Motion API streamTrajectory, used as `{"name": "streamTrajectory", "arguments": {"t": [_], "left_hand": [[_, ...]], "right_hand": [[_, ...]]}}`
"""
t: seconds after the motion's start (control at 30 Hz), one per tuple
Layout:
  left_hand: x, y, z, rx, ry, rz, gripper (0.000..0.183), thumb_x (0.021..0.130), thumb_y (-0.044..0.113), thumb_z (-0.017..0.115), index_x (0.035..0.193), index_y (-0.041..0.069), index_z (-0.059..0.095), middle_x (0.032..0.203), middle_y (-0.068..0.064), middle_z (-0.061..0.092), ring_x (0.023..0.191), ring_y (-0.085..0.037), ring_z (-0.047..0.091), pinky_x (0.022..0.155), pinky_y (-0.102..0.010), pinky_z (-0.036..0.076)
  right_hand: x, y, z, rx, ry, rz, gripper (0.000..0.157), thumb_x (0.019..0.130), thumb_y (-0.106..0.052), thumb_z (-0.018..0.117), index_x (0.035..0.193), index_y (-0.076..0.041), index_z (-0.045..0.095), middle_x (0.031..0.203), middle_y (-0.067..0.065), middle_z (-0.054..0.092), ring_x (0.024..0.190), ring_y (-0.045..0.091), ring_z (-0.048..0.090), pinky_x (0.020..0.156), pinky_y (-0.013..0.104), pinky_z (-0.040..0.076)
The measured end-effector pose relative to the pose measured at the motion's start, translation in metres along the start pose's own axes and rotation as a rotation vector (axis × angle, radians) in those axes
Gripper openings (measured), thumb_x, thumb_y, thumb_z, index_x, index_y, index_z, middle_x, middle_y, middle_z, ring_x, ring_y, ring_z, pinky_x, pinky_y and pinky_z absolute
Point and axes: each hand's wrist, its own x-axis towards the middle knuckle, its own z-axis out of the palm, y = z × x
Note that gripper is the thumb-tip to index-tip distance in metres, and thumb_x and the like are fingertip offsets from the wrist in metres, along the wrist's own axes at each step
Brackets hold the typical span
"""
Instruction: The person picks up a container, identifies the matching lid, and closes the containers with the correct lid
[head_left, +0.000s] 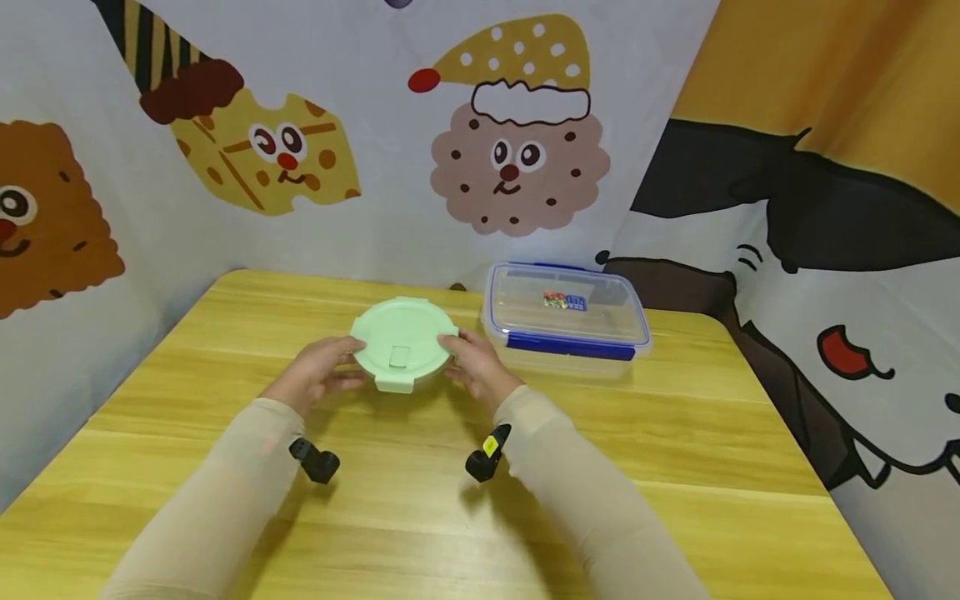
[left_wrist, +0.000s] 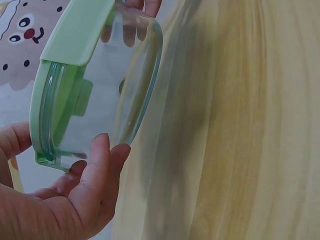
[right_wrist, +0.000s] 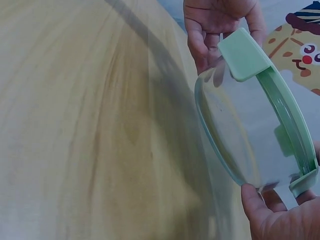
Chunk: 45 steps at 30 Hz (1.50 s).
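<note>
A round clear food container with a light green lid [head_left: 408, 329] is held between both hands over the wooden table. Its transparent bowl [left_wrist: 112, 85] shows in the left wrist view, with a green clip [right_wrist: 245, 55] on the rim in the right wrist view. My left hand [head_left: 318, 371] grips the left side, thumb on the lid and fingers under the rim and against the bowl. From the right, my right hand [head_left: 480, 362] grips it the same way, thumb on top. No contents can be made out in the bowl.
A rectangular clear container [head_left: 566, 312] with a blue-edged lid stands at the back right of the wooden table [head_left: 420, 517], close to my right hand. Behind the table hangs a cloth [head_left: 390, 242] printed with cartoon food.
</note>
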Motion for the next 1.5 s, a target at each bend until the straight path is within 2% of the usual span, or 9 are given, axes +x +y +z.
{"name": "streamTrajectory", "arguments": {"t": [0.27,0.43,0.73,0.93,1.17,1.33,1.5], "left_hand": [[0.008,0.004,-0.002,-0.021,0.011,-0.002,0.058,0.098,0.024,0.053,0.145,-0.002,0.031,0.118,-0.012,0.046,0.093,-0.022,0.06,0.085,-0.025,0.055],[0.015,0.005,-0.004,-0.048,0.023,-0.018,0.059,0.097,0.022,0.053,0.146,-0.002,0.031,0.117,-0.011,0.047,0.087,-0.019,0.061,0.082,-0.023,0.056],[0.029,0.007,-0.008,-0.081,0.043,-0.034,0.057,0.098,0.023,0.051,0.145,-0.001,0.031,0.114,-0.009,0.047,0.082,-0.016,0.061,0.08,-0.021,0.056],[0.034,0.007,-0.008,-0.098,0.051,-0.039,0.058,0.099,0.024,0.051,0.147,0.0,0.031,0.114,-0.008,0.048,0.086,-0.018,0.059,0.079,-0.021,0.056],[0.043,0.008,-0.009,-0.15,0.045,-0.044,0.056,0.099,0.022,0.051,0.146,0.0,0.03,0.115,-0.009,0.047,0.084,-0.017,0.059,0.082,-0.022,0.056],[0.05,0.009,-0.01,-0.17,0.068,-0.062,0.056,0.099,0.022,0.051,0.147,0.002,0.03,0.117,-0.009,0.046,0.085,-0.018,0.059,0.085,-0.023,0.055],[0.056,0.01,-0.013,-0.173,0.095,-0.062,0.056,0.099,0.024,0.051,0.147,0.003,0.032,0.119,-0.011,0.045,0.086,-0.019,0.058,0.08,-0.02,0.056]], "right_hand": [[0.013,-0.006,0.004,-0.003,0.012,0.0,0.048,0.095,-0.022,0.062,0.139,-0.008,0.049,0.101,0.005,0.062,0.089,0.018,0.057,0.095,0.039,0.05],[0.022,-0.007,0.007,0.011,0.02,-0.005,0.046,0.096,-0.019,0.061,0.138,-0.007,0.049,0.097,0.005,0.062,0.085,0.018,0.057,0.096,0.04,0.05],[0.036,-0.012,0.01,0.0,0.019,0.003,0.054,0.097,-0.024,0.06,0.145,-0.009,0.042,0.116,0.009,0.061,0.099,0.02,0.058,0.101,0.038,0.047],[0.043,-0.012,0.012,0.001,0.031,0.017,0.056,0.096,-0.025,0.061,0.146,-0.01,0.041,0.117,0.009,0.061,0.098,0.019,0.059,0.099,0.036,0.048],[0.055,-0.011,0.013,0.003,0.038,0.008,0.053,0.097,-0.025,0.06,0.144,-0.007,0.044,0.119,0.01,0.062,0.102,0.022,0.06,0.097,0.035,0.049],[0.064,-0.01,0.016,0.02,0.051,0.013,0.057,0.097,-0.024,0.06,0.147,-0.007,0.039,0.131,0.01,0.057,0.11,0.022,0.059,0.098,0.033,0.049],[0.071,-0.009,0.02,0.05,0.046,0.014,0.06,0.096,-0.023,0.061,0.149,-0.009,0.036,0.14,0.009,0.051,0.118,0.021,0.056,0.099,0.031,0.048]]}}
